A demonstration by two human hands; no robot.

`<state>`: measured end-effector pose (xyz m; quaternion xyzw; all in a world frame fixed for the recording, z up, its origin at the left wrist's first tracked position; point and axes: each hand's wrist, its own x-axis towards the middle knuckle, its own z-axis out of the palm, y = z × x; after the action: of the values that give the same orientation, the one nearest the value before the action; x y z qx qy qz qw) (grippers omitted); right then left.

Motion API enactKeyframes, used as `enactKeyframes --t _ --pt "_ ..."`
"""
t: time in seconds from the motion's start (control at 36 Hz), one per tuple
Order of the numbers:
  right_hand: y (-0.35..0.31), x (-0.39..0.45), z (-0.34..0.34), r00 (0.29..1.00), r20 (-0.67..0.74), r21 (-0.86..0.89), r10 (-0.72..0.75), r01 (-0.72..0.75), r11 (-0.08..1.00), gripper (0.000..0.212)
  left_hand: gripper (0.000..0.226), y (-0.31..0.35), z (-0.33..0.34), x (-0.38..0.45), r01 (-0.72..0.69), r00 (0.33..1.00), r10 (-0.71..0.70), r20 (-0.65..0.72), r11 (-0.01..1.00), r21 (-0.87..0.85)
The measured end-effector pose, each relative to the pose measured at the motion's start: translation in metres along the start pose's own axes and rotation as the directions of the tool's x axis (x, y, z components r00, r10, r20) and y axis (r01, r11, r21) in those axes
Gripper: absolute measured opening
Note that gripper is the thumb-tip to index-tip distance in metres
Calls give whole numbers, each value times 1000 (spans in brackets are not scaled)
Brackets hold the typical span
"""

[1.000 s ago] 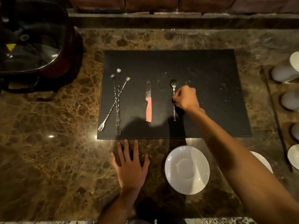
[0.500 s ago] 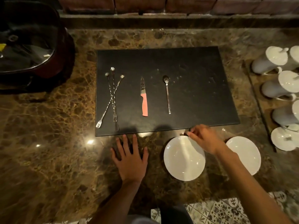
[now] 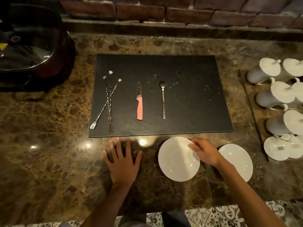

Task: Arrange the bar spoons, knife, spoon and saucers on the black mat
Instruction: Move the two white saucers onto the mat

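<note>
On the black mat (image 3: 188, 99) lie three crossed bar spoons (image 3: 109, 100) at the left, a knife (image 3: 139, 104) with a pink handle in the middle, and a thin spoon (image 3: 163, 99) to its right. Two white saucers sit on the marble counter in front of the mat: the nearer saucer (image 3: 175, 161) and a second saucer (image 3: 237, 159) to its right. My right hand (image 3: 205, 151) grips the right rim of the nearer saucer, which looks slightly tilted. My left hand (image 3: 122, 163) rests flat on the counter, fingers spread.
A dark glass-lidded pot (image 3: 29, 46) stands at the back left. White lidded jugs (image 3: 270, 71) and a lidded white dish (image 3: 282, 148) fill a board at the right. A brick wall (image 3: 164, 12) runs along the back. The counter's front edge is near my body.
My right hand let go of the spoon on the mat, came back to the counter and took hold of the nearer saucer's rim. The left hand stayed put.
</note>
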<state>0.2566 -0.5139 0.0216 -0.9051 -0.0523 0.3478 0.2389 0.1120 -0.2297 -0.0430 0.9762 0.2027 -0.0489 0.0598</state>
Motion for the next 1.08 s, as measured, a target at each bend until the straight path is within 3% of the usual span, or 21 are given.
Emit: enactKeyframes --t 0.14,0.39,0.72,0.78,0.86,1.0,1.08 --pt "10 6 -34 986 -149 207 77 -45 977 19 78 24 -5 2 63 998 -63 20 998 -1" --pt "19 94 -106 878 -394 432 272 -85 898 30 87 117 3 -13 102 993 -98 60 992 -74" --pt "3 198 -140 858 -374 625 351 -47 779 13 77 134 26 -16 138 990 -139 19 990 24" --pt "3 202 -141 854 -382 640 352 -30 768 9 77 134 26 -15 142 990 -142 9 989 31" --pt "8 201 -139 852 -406 664 332 25 747 21 78 136 26 -15 148 989 -147 -14 989 30" --pt "15 171 -144 905 -329 791 269 108 603 13 79 137 22 -16 163 987 -163 3 986 24" --pt "28 124 -153 955 -266 681 133 89 727 14 79 137 22 -16 156 988 -156 2 988 17"
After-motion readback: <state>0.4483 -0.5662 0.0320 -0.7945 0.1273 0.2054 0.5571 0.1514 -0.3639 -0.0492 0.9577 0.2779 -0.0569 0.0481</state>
